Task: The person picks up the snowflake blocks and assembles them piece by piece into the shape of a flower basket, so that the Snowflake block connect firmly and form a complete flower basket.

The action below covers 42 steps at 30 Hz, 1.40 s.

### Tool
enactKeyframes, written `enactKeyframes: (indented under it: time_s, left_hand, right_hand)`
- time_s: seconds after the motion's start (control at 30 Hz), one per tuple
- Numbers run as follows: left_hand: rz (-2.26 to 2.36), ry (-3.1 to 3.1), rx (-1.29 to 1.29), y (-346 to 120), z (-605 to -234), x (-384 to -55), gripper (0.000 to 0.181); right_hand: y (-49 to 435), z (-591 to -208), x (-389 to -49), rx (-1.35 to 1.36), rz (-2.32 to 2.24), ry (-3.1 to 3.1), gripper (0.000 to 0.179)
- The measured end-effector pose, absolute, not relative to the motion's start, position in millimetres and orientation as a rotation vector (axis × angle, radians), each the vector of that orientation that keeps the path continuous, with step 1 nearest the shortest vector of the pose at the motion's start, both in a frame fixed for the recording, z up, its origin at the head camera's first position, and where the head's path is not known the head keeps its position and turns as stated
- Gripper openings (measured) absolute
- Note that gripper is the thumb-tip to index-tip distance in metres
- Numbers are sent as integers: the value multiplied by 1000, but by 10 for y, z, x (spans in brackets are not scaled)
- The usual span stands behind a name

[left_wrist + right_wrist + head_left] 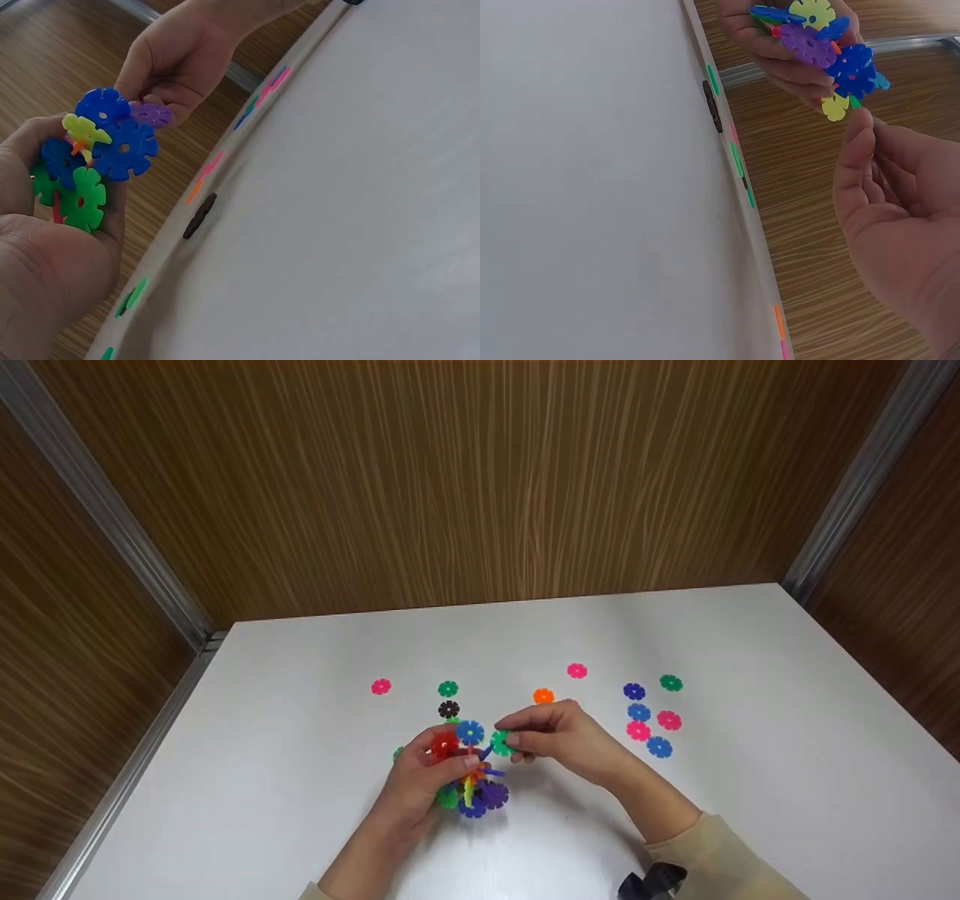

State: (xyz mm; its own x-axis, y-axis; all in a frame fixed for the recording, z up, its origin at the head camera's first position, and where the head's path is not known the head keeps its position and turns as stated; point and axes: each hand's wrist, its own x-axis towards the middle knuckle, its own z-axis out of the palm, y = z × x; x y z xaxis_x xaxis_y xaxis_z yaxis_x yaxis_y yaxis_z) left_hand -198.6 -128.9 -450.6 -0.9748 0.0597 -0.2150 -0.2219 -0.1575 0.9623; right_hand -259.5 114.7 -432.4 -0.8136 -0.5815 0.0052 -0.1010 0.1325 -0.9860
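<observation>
Interlocking plastic snowflake discs are joined into a many-coloured cluster [472, 776], with red, blue, purple, green, yellow and orange pieces pointing several ways. My left hand [412, 776] grips it above the table, thumb across the near side. At its right edge, my right hand [562, 739] pinches a green disc [501, 743] between thumb and fingers. Whether that disc's slot is joined to the cluster I cannot tell. The left wrist view shows blue discs [124, 150] fanned out over the left palm. In the right wrist view, the fingertips mostly hide the pinched disc.
Loose discs lie on the white table [300, 780]: a pink one [381, 686] far left, a black one [448, 709] behind the left hand, an orange one [543, 696] behind the right. Several more, including a dark green one [671, 682], lie at right. Wooden panels enclose the table.
</observation>
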Motion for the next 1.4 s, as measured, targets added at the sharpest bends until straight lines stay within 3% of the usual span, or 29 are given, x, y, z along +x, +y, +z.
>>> enactKeyframes:
  time_s: [0.27,0.7,1.4]
  left_hand:
    - [2318,1806,-8,-1325,-4526,-1982,63]
    - [2294,1846,-31,-1320,-4529,-1978,64]
    - [2262,1895,158,-1329,-4526,-1970,68]
  right_hand:
    - [1139,-4327,-2593,-588,-1698,1964,27]
    - [1142,-4308,-2574,-609,-1750,1918,22]
    - [1119,-4320,-2541,-562,-1838,1865,20]
